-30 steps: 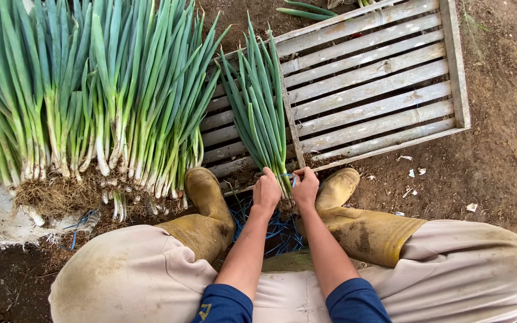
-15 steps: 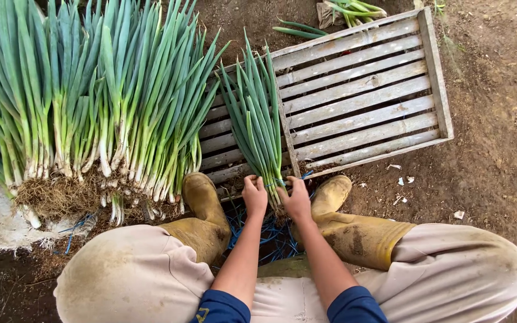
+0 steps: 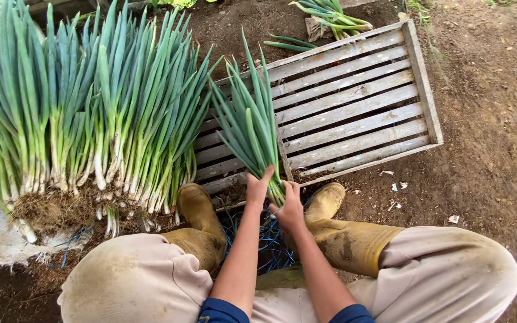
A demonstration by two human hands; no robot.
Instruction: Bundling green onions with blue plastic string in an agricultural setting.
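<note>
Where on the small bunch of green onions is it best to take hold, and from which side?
Probably the lower end of the bunch, at the narrow pale stalks just above the roots, coming from the person's side. There the stalks lie tight together, while the leaves fan out loose over the crate. The left hand and right hand already close around that end.
</note>
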